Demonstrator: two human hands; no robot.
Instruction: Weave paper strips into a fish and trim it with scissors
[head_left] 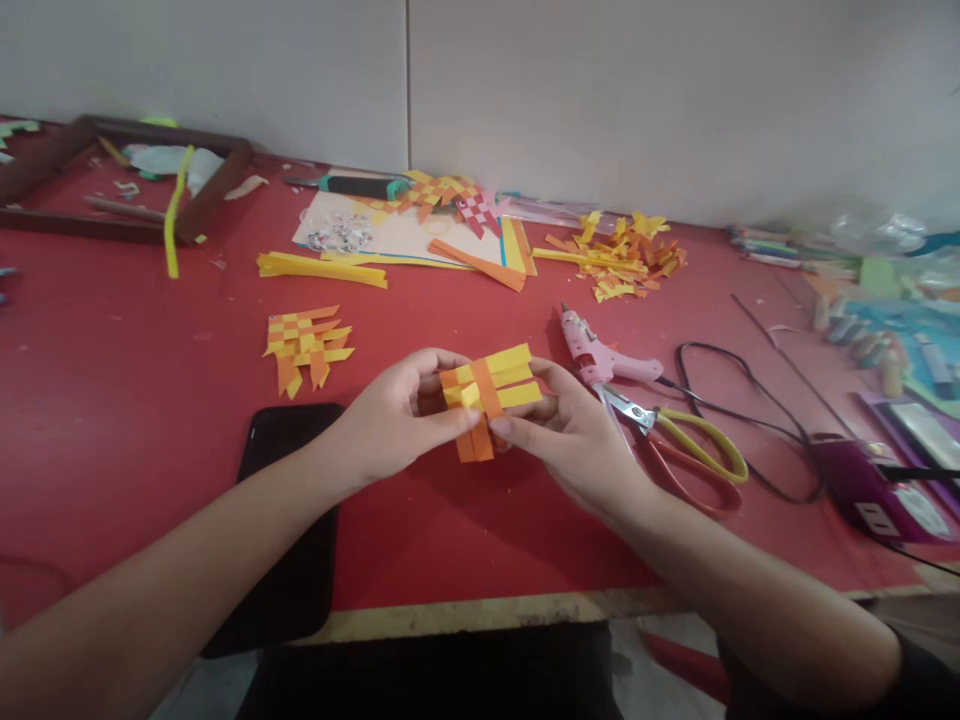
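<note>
Between my hands, above the red table, is a woven piece of yellow and orange paper strips. My left hand pinches its left side, thumb on top and fingers behind. From the right, my right hand grips it near the crossing orange strip, its thumb at the lower edge. Yellow strip ends point right and orange ends hang down. A finished-looking woven paper fish lies to the left, beyond a black phone that is partly under my left forearm.
Right of my hands lie a pink glue gun with a black cord and scissors. Farther back are yellow strips, orange strips, paper scraps and a craft knife. A brown frame stands back left.
</note>
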